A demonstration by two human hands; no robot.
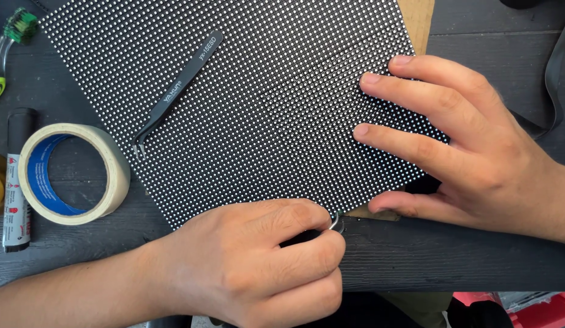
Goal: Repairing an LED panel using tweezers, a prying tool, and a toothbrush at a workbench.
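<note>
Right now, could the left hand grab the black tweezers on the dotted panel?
Probably not straight away. The left hand is closed on a small metal tool at the panel's near edge. The tweezers lie uncovered beyond it, so it would have to let go first.

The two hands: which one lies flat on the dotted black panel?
The right hand lies spread, fingers flat on the black panel of white dots. The left hand is curled at the panel's near edge, pinching a small metal tool.
</note>
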